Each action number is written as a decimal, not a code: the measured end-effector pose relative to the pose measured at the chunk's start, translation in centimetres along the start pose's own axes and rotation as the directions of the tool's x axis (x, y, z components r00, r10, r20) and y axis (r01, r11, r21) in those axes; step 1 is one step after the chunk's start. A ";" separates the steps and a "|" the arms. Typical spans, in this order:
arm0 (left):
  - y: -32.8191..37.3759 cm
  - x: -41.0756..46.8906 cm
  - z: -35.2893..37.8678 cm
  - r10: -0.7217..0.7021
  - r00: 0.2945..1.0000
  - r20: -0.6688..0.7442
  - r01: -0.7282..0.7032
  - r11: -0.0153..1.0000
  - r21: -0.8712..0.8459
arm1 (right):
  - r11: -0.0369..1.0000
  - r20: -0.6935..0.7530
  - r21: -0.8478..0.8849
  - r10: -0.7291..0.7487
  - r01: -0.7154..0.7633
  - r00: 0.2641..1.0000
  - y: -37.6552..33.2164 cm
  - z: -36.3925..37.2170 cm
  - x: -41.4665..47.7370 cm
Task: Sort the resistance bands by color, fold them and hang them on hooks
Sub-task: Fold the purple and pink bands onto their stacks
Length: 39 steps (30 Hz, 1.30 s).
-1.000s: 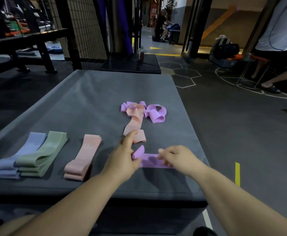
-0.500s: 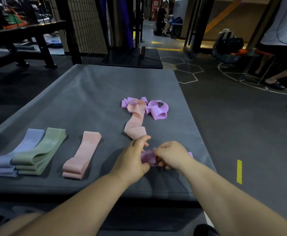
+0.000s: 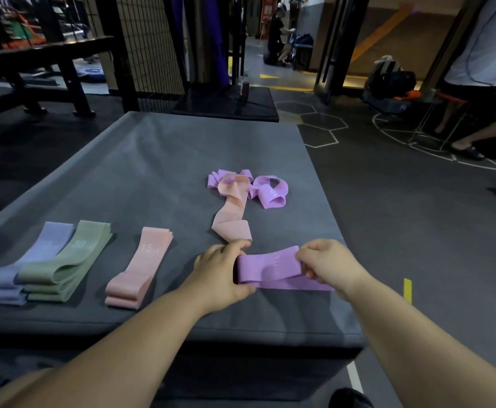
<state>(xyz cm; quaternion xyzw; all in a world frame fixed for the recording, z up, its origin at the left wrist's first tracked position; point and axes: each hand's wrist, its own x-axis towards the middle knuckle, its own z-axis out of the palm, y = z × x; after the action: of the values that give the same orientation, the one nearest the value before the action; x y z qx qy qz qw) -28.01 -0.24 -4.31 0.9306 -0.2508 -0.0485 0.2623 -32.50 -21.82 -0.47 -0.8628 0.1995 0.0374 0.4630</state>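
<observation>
Purple band (image 3: pixel 267 270) lying left to right between the fingers (image 3: pixel 308 252). Pinched at each end by left hand (image 3: pixel 221 273) and right hand (image 3: pixel 329 265).

Only the arms show, and they are bare. The left forearm (image 3: pixel 123 343) and the right forearm (image 3: pixel 417 334) are uncovered from the wrist down to the picture's lower edge. The left hand (image 3: pixel 220 272) and the right hand (image 3: pixel 326 266) are bare as well. Low down sits a dark rounded shape, perhaps a shoe (image 3: pixel 348 397) toe, too dim to tell.
</observation>
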 end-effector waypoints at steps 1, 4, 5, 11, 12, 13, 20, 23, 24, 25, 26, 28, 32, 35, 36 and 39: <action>0.1 0.0 0.0 0.005 1.000 0.015 -0.005 1.000 -0.015 | 1.000 -0.009 0.018 0.003 -0.003 1.000 0.2 -0.3 0.0; 0.0 0.1 0.0 -0.005 1.000 0.027 0.008 0.994 -0.107 | 0.999 -0.031 0.047 0.014 -0.012 0.999 0.7 -1.1 0.0; 0.0 0.2 0.0 -0.007 1.000 0.028 0.010 0.991 -0.135 | 0.999 -0.038 0.042 0.014 -0.012 0.999 0.8 -1.4 0.0; -0.2 0.3 0.1 0.008 0.999 0.033 -0.001 0.983 -0.185 | 0.999 -0.075 0.013 0.033 -0.032 0.997 1.7 -2.9 0.3; -0.2 0.3 0.1 0.013 0.999 0.033 -0.007 0.984 -0.178 | 0.999 -0.081 0.008 0.036 -0.035 0.996 1.9 -3.1 0.4; -0.1 0.3 0.1 0.018 0.999 0.032 -0.012 0.985 -0.170 | 0.999 -0.087 -0.002 0.039 -0.039 0.995 2.0 -3.2 0.4; -0.1 0.4 0.4 0.006 1.000 0.021 -0.002 0.978 -0.207 | 0.991 -0.083 -0.086 0.098 -0.105 0.992 2.7 -3.6 0.5; 0.1 0.4 0.4 0.022 1.000 0.008 -0.020 0.982 -0.185 | 0.983 -0.101 -0.138 0.106 -0.120 0.989 3.0 -3.6 0.6; 0.3 0.4 0.3 0.035 0.999 0.004 -0.034 0.985 -0.170 | 0.981 -0.113 -0.149 0.110 -0.127 0.987 3.1 -3.6 0.6; 0.4 0.4 0.3 0.051 0.999 0.000 -0.050 0.987 -0.154 | 0.978 -0.128 -0.162 0.112 -0.132 0.985 3.2 -3.6 0.6; 0.5 0.4 0.2 0.065 0.998 0.000 -0.064 0.988 -0.137 | 0.975 -0.143 -0.177 0.111 -0.136 0.983 3.3 -3.7 0.6; 0.6 0.4 0.3 0.086 0.996 -0.003 -0.085 0.990 -0.113 | 0.969 -0.159 -0.209 0.102 -0.135 0.982 3.5 -3.7 0.6; 0.5 0.6 0.6 0.106 0.994 -0.028 -0.108 0.991 -0.084 | 0.955 -0.161 -0.270 0.084 -0.126 0.983 3.9 -3.7 0.6; 0.3 0.6 0.7 0.124 0.991 -0.043 -0.127 0.990 -0.066 | 0.940 -0.170 -0.320 0.063 -0.116 0.983 3.9 -3.6 0.7; 0.2 0.6 0.8 0.137 0.990 -0.044 -0.139 0.989 -0.051 | 0.937 -0.174 -0.331 0.057 -0.113 0.983 3.9 -3.6 0.6; 0.1 0.6 1.0 0.154 0.987 -0.042 -0.155 0.988 -0.023 | 0.931 -0.183 -0.348 0.044 -0.106 0.982 4.0 -3.6 0.5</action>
<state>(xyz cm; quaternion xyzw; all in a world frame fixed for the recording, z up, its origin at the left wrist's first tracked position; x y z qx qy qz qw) -27.75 -1.08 -5.04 0.9056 -0.3162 -0.0128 0.2823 -33.99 -26.83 -1.71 -0.9241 0.2616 0.0158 0.2782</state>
